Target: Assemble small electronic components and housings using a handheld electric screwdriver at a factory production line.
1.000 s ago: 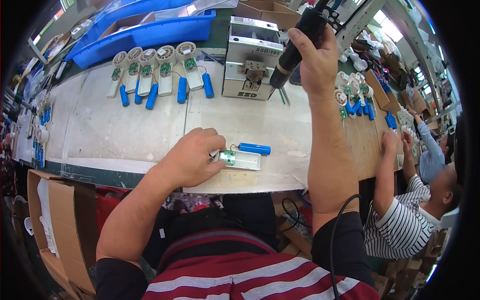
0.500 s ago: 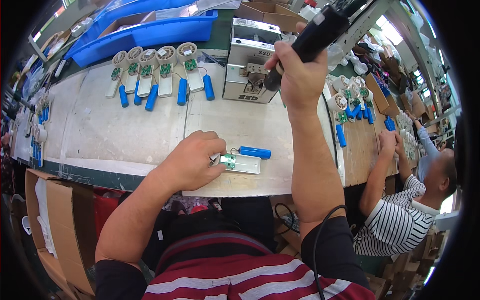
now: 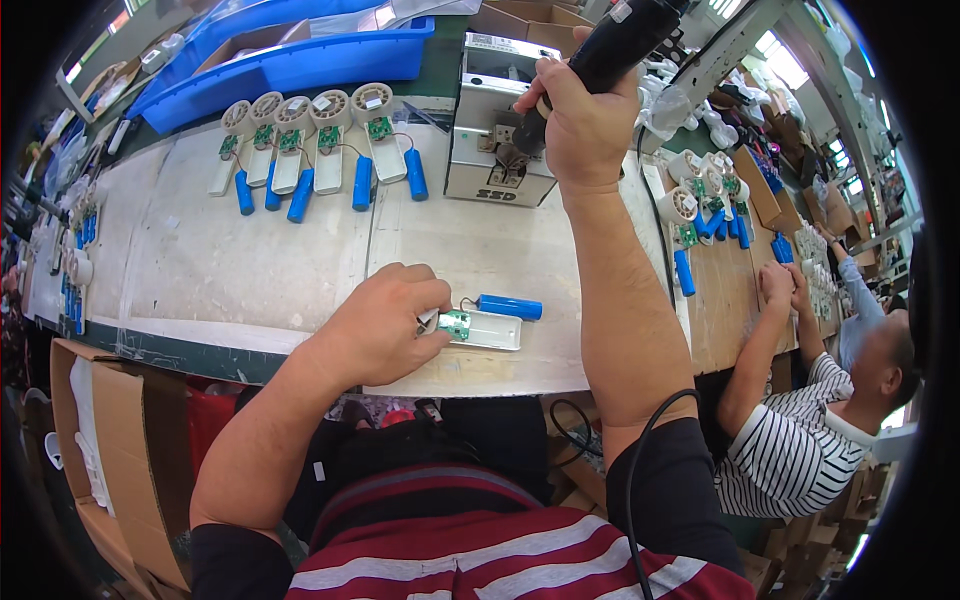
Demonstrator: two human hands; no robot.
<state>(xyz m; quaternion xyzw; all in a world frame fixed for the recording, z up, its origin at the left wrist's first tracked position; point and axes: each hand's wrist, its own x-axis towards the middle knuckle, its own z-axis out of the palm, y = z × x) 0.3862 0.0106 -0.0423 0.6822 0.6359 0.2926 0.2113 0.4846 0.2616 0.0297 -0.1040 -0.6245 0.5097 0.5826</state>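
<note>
My left hand (image 3: 385,325) grips the near end of a white handheld-fan housing (image 3: 498,332) lying on the table, thumb and fingers closed about it. A green circuit board (image 3: 457,324) sits inside the housing, and a wired blue battery (image 3: 510,306) lies just beyond it. The end under my hand is hidden. Higher up, my right hand (image 3: 595,130) is wrapped round a black electric screwdriver (image 3: 620,48). The tool slants down to the left, its lower end in front of the metal screw feeder (image 3: 497,188); whether its tip touches the feeder cannot be made out.
Several fan halves (image 3: 328,175) with blue batteries stand in a row at the back left, before a blue bin (image 3: 300,72). More fan parts (image 3: 700,195) lie to the right, where a person in a striped shirt (image 3: 790,450) works. A cardboard box (image 3: 150,460) is at lower left.
My right hand and the screwdriver have shifted left and slightly up, closer across the screw feeder's front. My left hand and the fan housing have stayed almost where they were.
</note>
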